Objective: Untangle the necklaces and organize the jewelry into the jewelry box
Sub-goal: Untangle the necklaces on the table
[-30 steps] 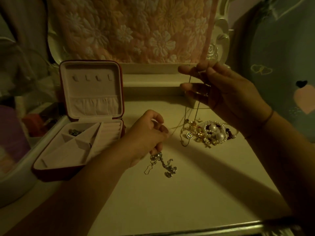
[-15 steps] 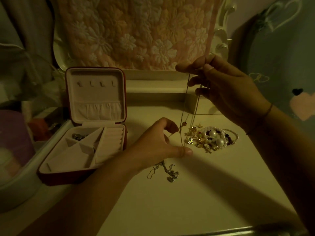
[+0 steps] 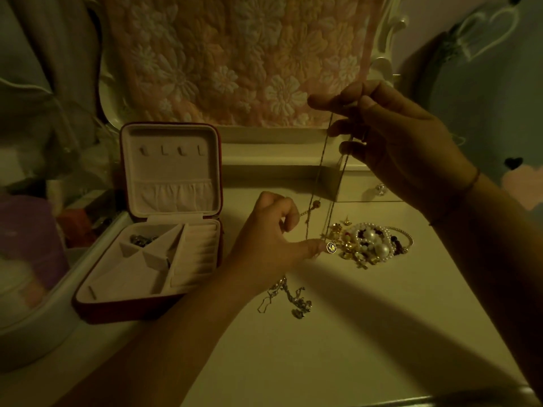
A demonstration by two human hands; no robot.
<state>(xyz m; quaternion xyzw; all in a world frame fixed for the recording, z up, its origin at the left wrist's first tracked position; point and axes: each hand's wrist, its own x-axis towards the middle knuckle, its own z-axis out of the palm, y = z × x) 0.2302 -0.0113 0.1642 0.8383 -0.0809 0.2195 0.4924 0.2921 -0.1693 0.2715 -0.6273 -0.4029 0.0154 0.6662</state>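
Your right hand [image 3: 405,148] is up high pinching the gold chains [image 3: 318,171]; left hand [image 3: 270,242] sits lower, forefinger out at the round pendant [image 3: 331,247], can't tell if it's gripping anything.

Dim yellowish light, soft, wide-angle distortion

**Chains hang from a raised hand**

The right hand [image 3: 405,148] pinches thin gold chains [image 3: 320,168] up high. The left hand [image 3: 270,242] is just beside their round pendant [image 3: 331,247], near a pearl pile [image 3: 370,242]. An open box [image 3: 170,136] stands at the left.
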